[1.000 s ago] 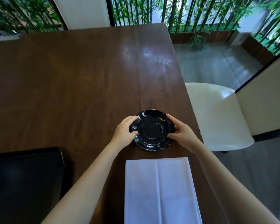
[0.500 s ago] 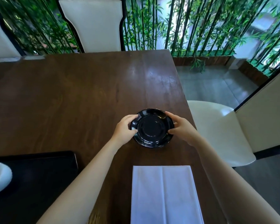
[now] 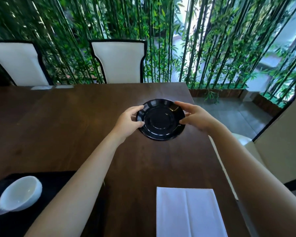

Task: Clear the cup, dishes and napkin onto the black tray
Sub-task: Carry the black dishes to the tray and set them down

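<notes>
Head view, only one available: black saucer (image 3: 161, 119) sits between both hands, gripped at opposite rim edges. Left hand (image 3: 129, 121) pinches the left rim, thumb on top, fingers (image 3: 135, 109) curled at the far edge; right hand (image 3: 195, 116) does the same on the right rim. Can't tell if the saucer is lifted clear or resting on the table (image 3: 75, 117); it looks at or just above the surface. Key relation: black tray (image 3: 61, 178) lies down-left of the saucer, near the person's left side, well apart from the grip point. My read is the carry goes back and left, and the left arm is nearer the tray, so the right hand probably has to release or cross over. Saucer is round, no long axis to align. White cup (image 3: 19, 195) is already on the tray, lying tilted on its side, handle toward the near-left. Folded white napkin (image 3: 188, 212) lies flat on the table near the person, below the saucer, not yet cleared. Surface is dark glossy wood, saucer likely slides easily. Room: two white chairs (image 3: 120, 62) at the far edge, bamboo screen (image 3: 203, 40) behind, floor drop-off on the right.
</notes>
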`<state>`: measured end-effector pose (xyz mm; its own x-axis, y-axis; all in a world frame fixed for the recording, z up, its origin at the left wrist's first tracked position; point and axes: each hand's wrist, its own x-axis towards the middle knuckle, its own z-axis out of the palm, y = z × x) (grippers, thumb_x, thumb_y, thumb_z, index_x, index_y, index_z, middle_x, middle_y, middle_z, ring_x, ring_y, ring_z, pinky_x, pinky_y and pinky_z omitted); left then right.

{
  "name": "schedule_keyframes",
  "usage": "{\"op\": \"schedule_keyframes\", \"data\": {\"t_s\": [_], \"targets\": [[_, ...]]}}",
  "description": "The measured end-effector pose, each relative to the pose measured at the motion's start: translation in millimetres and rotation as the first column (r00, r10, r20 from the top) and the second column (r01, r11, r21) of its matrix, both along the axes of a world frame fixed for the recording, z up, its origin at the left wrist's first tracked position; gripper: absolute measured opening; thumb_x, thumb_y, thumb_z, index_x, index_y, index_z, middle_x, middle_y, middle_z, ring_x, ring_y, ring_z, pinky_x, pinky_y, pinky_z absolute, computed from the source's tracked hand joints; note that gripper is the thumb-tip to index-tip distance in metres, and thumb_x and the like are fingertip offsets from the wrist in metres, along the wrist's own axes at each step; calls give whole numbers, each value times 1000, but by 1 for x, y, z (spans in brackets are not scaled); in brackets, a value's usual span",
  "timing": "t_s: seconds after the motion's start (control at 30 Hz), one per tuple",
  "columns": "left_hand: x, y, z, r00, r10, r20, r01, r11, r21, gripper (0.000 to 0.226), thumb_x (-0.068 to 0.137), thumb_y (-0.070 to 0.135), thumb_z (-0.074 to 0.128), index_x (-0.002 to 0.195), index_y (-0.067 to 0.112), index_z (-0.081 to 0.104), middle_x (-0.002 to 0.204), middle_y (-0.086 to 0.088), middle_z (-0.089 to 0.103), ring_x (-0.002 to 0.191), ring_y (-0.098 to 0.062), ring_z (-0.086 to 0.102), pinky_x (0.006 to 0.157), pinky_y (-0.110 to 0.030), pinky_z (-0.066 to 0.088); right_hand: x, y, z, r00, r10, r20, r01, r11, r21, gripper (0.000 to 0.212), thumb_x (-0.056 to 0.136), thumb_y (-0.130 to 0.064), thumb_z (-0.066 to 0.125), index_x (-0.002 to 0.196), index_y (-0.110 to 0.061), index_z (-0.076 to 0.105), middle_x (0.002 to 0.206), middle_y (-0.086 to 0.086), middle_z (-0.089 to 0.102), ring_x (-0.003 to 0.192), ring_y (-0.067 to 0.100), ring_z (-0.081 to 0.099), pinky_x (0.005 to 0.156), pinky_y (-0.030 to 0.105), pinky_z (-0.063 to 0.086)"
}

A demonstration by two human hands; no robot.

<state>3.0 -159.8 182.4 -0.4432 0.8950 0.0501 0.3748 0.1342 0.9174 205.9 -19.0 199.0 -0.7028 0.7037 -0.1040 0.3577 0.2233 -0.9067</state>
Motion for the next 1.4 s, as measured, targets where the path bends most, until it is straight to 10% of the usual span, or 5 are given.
{"op": "schedule_keyframes", "data": {"t_s": [0.33,1.4], "targets": [[-54,-89,23,991,109,75,-113,992,56,59,79,-2,65,129,26,54,132,-2,53,106,-23,59,86,-42,55,-65,-71,34,988,101,-112,-110,992,-69,75,74,24,47,137,-17,47,132,7,57,118,24,56,99,43,48],[-106,-308,-160,815,577,-49,-561,766,-313,59,79,-5,61,133,15,48,141,-4,45,130,-19,41,102,-24,32,-231,-251,-159,831,417,368,-415,906,-88,74,74,15,49,139,-22,42,126,7,56,100,17,51,90,33,48]]}}
